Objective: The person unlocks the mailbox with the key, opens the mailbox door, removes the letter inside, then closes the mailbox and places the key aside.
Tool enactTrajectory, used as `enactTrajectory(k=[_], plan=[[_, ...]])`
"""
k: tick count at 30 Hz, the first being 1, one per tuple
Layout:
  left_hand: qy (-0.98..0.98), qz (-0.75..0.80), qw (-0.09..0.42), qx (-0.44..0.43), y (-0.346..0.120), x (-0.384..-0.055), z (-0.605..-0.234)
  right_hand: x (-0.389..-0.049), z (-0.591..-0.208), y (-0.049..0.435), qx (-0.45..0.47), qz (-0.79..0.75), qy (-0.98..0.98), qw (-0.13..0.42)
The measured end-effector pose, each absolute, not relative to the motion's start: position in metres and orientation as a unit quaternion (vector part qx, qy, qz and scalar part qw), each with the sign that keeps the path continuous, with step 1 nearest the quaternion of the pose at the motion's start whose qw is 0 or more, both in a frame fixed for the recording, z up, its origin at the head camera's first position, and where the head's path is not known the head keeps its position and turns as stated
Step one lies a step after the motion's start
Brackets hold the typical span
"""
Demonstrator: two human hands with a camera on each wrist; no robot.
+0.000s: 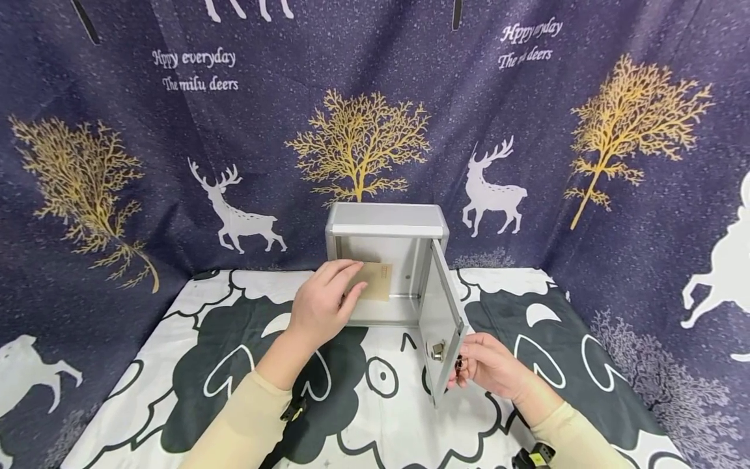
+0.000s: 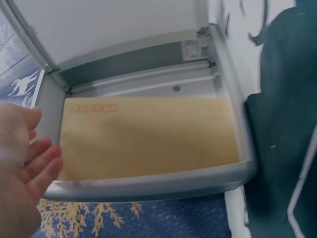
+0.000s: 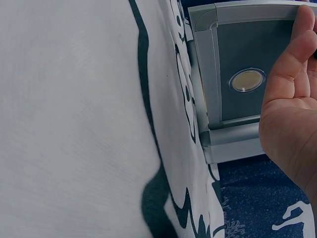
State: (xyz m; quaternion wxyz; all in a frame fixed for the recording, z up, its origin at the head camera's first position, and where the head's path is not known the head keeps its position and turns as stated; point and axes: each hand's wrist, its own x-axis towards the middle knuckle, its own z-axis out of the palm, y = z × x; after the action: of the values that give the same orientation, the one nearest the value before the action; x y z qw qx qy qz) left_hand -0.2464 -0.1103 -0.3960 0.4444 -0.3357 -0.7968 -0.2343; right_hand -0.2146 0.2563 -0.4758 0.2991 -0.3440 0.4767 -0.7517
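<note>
A grey metal mailbox (image 1: 387,215) stands at the back of the table, its door (image 1: 439,312) swung out to the right. Inside lies a tan envelope (image 1: 375,286), flat against the back wall. My left hand (image 1: 322,296) is at the mailbox's left front, fingers extended and holding nothing; in the left wrist view the fingertips overlap the envelope's edge. With curled fingers, my right hand (image 1: 492,365) pinches a small dark key (image 1: 459,365) at the door's outer face, partly hidden by the fingers. The lock (image 1: 437,352) shows on the inner face.
A cloth (image 1: 383,417) with black-and-white cartoon shapes covers the table. Behind and beside it hangs a dark blue curtain (image 1: 363,65) with deer and golden trees. In the right wrist view a grey panel has an oval window (image 3: 246,81).
</note>
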Motion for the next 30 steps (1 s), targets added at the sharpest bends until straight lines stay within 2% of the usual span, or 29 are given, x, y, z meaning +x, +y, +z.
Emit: enactTrajectory(k=[4, 7, 15, 19, 26, 30], plan=[[-0.812, -0.237, 0.423, -0.325, -0.105, -0.245, -0.41, -0.214, -0.475, 0.256, -0.34, -0.753, 0.476, 0.301], [-0.837, -0.251, 0.385, -0.295, -0.099, -0.242, -0.419, -0.214, -0.474, 0.256, -0.338, -0.754, 0.474, 0.304], [-0.911, -0.337, 0.181, -0.151, -0.082, -0.229, -0.428, -0.214, -0.475, 0.255, -0.34, -0.754, 0.475, 0.301], [-0.915, -0.372, 0.115, -0.111, -0.077, -0.228, -0.435, -0.214, -0.476, 0.256, -0.342, -0.753, 0.476, 0.298], [-0.897, -0.429, 0.067, -0.086, -0.07, -0.234, -0.451, -0.214, -0.476, 0.256, -0.343, -0.752, 0.478, 0.298], [-0.882, -0.462, 0.066, -0.071, -0.066, -0.237, -0.459, -0.214, -0.476, 0.256, -0.343, -0.752, 0.478, 0.298]])
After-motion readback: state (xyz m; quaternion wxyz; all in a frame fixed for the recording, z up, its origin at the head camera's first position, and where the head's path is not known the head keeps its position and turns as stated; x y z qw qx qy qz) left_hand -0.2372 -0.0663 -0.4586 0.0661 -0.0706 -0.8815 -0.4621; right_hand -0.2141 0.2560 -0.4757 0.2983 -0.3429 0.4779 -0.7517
